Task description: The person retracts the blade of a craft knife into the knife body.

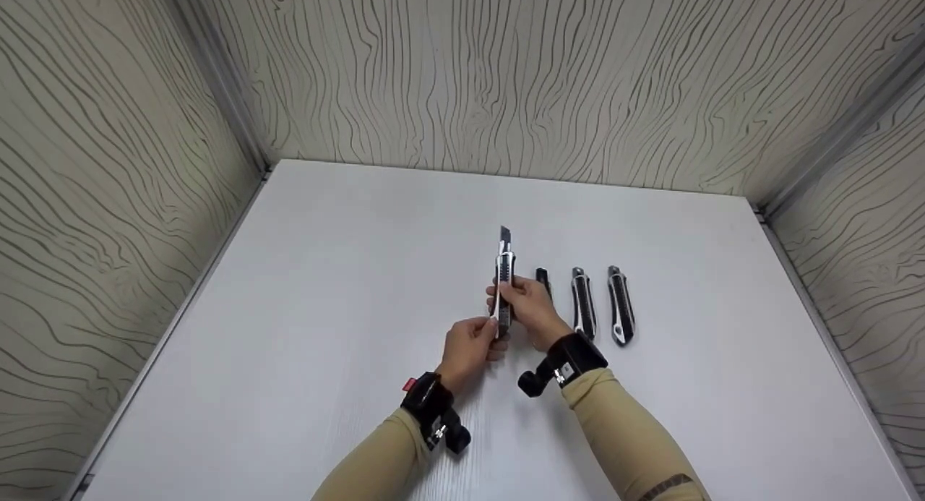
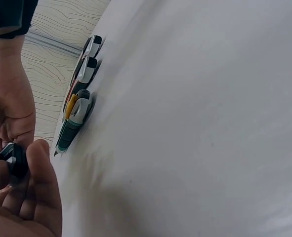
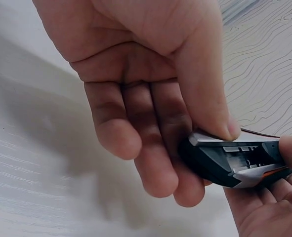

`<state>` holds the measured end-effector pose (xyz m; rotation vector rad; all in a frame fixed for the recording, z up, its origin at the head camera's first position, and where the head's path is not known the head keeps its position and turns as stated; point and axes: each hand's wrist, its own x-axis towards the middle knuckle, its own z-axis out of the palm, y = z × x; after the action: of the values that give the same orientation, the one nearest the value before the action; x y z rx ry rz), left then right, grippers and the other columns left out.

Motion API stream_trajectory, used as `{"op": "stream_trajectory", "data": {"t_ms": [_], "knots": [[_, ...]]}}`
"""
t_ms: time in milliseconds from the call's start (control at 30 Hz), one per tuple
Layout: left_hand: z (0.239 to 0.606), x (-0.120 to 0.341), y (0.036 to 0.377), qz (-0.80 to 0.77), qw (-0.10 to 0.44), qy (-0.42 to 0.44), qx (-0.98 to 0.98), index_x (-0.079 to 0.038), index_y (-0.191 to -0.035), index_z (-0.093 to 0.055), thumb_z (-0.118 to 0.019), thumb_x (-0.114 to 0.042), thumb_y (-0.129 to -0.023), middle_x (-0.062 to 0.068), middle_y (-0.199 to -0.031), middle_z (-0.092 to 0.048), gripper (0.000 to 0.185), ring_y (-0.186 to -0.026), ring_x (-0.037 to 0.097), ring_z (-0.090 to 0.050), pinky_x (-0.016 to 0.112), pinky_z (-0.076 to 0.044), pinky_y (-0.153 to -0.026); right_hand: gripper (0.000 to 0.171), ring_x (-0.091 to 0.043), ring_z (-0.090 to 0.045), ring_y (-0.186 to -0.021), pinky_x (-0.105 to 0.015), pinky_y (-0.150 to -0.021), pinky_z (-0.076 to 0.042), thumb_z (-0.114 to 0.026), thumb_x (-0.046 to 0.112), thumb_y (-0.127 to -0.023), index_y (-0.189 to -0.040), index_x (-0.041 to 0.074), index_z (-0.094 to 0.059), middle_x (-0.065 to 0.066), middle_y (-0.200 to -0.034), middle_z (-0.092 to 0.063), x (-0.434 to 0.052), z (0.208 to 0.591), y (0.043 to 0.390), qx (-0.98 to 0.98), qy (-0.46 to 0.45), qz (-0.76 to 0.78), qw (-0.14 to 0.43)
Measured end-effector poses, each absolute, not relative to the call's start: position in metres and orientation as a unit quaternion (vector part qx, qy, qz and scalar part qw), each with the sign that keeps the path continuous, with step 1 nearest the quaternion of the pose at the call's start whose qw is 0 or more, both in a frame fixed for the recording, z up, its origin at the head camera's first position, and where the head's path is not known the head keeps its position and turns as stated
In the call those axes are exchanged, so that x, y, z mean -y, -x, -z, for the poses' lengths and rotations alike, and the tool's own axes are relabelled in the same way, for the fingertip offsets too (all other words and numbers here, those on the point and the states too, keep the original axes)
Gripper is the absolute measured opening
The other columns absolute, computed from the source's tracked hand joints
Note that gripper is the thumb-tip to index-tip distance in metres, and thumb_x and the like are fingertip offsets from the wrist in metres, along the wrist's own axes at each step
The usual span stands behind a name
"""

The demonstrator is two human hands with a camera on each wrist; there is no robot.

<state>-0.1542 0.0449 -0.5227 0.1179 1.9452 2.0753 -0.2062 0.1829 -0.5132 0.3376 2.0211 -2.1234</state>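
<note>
A snap-off utility knife, dark with silvery edges, stands out above the hands in the head view, its blade extended toward the back wall. My right hand grips the handle around its middle, the thumb on its face. Lower down, my left hand pinches the butt end between thumb and fingers. In the right wrist view the handle shows a slot in its dark body, with the right thumb pressed on its silvery edge. Only the dark end of the knife shows in the left wrist view.
Right of the hands, a utility knife lies partly hidden behind the right hand. Two more utility knives, one nearer and one farther right, lie beside it on the white table. Wood-patterned panels enclose the table.
</note>
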Motion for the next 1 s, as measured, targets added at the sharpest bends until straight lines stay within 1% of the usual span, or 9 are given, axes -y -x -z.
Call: {"op": "stream_trajectory", "data": {"t_ms": [133, 300, 367, 533, 667, 800, 867, 1000], "knots": [[0.516, -0.043, 0.151, -0.720, 0.139, -0.046, -0.678, 0.015, -0.098, -0.063, -0.047, -0.009, -0.101, 0.028, -0.088, -0.068, 0.029, -0.068, 0.016, -0.062, 0.036, -0.060, -0.065, 0.032, -0.014, -0.068, -0.088, -0.026, -0.082, -0.055, -0.051, 0.008, -0.100, -0.127, -0.008, -0.052, -0.020, -0.115, -0.067, -0.183, 0.514, 0.207, -0.685, -0.111, 0.713, 0.096], [0.513, -0.043, 0.151, -0.706, 0.139, -0.037, -0.693, 0.015, -0.099, -0.064, -0.047, -0.009, -0.101, 0.028, -0.088, -0.069, 0.029, -0.067, 0.016, -0.062, 0.040, -0.060, -0.068, 0.031, -0.014, -0.068, -0.089, -0.026, -0.082, -0.055, -0.051, 0.005, -0.099, -0.127, -0.008, -0.052, -0.021, -0.118, -0.067, -0.182, 0.515, 0.208, -0.687, -0.112, 0.711, 0.099], [0.516, -0.043, 0.153, -0.705, 0.141, -0.035, -0.694, 0.015, -0.098, -0.064, -0.047, -0.009, -0.101, 0.027, -0.086, -0.068, 0.030, -0.066, 0.016, -0.061, 0.039, -0.060, -0.067, 0.030, -0.014, -0.068, -0.089, -0.026, -0.082, -0.055, -0.051, 0.004, -0.099, -0.127, -0.008, -0.052, -0.022, -0.117, -0.067, -0.182, 0.514, 0.207, -0.684, -0.106, 0.715, 0.099], [0.535, -0.046, 0.161, -0.717, 0.149, -0.028, -0.680, 0.014, -0.096, -0.065, -0.047, -0.012, -0.102, 0.015, -0.076, -0.064, 0.032, -0.064, 0.016, -0.057, 0.030, -0.056, -0.060, 0.031, -0.015, -0.068, -0.089, -0.027, -0.083, -0.055, -0.052, 0.001, -0.097, -0.126, -0.010, -0.051, -0.023, -0.117, -0.066, -0.182, 0.513, 0.206, -0.684, -0.091, 0.717, 0.102], [0.544, -0.046, 0.163, -0.732, 0.161, -0.022, -0.662, 0.012, -0.098, -0.065, -0.048, -0.016, -0.102, 0.010, -0.077, -0.063, 0.033, -0.064, 0.014, -0.058, 0.025, -0.053, -0.058, 0.033, -0.015, -0.067, -0.091, -0.027, -0.084, -0.055, -0.052, 0.003, -0.097, -0.128, -0.009, -0.051, -0.023, -0.120, -0.065, -0.182, 0.513, 0.206, -0.688, -0.091, 0.711, 0.109], [0.545, -0.045, 0.160, -0.745, 0.187, -0.021, -0.640, 0.013, -0.102, -0.062, -0.047, -0.021, -0.103, 0.010, -0.080, -0.063, 0.037, -0.065, 0.013, -0.061, 0.025, -0.055, -0.058, 0.034, -0.015, -0.067, -0.093, -0.027, -0.084, -0.055, -0.052, 0.004, -0.098, -0.130, -0.008, -0.050, -0.022, -0.122, -0.064, -0.182, 0.513, 0.206, -0.695, -0.097, 0.704, 0.112], [0.546, -0.045, 0.158, -0.756, 0.200, -0.019, -0.624, 0.013, -0.102, -0.061, -0.045, -0.020, -0.104, 0.010, -0.080, -0.062, 0.037, -0.066, 0.013, -0.060, 0.024, -0.054, -0.057, 0.035, -0.015, -0.067, -0.095, -0.027, -0.084, -0.054, -0.052, 0.005, -0.099, -0.131, -0.007, -0.050, -0.022, -0.123, -0.065, -0.182, 0.512, 0.206, -0.698, -0.096, 0.700, 0.113], [0.546, -0.044, 0.157, -0.765, 0.202, -0.017, -0.612, 0.014, -0.104, -0.060, -0.045, -0.017, -0.104, 0.017, -0.088, -0.067, 0.035, -0.070, 0.012, -0.062, 0.025, -0.056, -0.061, 0.036, -0.015, -0.067, -0.096, -0.026, -0.084, -0.054, -0.052, 0.007, -0.099, -0.132, -0.007, -0.050, -0.021, -0.123, -0.065, -0.181, 0.511, 0.205, -0.700, -0.087, 0.700, 0.110]]}}
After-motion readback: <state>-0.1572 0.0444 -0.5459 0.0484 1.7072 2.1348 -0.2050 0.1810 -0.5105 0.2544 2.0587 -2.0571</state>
